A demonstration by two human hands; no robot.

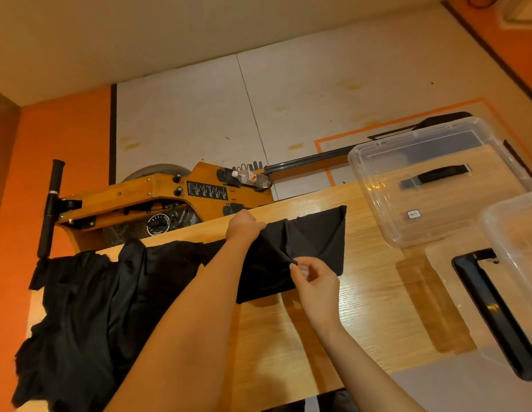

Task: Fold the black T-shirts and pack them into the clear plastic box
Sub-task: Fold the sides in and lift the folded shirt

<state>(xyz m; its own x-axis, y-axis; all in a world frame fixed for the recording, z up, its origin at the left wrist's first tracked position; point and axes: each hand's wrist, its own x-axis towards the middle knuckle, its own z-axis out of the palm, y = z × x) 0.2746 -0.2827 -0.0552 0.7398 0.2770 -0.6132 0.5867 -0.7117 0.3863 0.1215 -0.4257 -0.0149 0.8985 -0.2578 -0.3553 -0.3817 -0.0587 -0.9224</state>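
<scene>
1. Broadly, a wooden table (pixel 378 307) fills the view; every place below is given relative to it.
2. A heap of loose black T-shirts (pixel 80 307) spills over its left end.
3. The clear plastic box (pixel 437 185) sits empty at its far right.
4. One black T-shirt (pixel 315 242), partly folded, lies at the table's middle. It looks light, limp and slippery, so corners and fold edges seem the best places to hold.
5. The left hand (pixel 244 226) grips its far edge; the right hand (pixel 315 281) pinches a near fold.
</scene>
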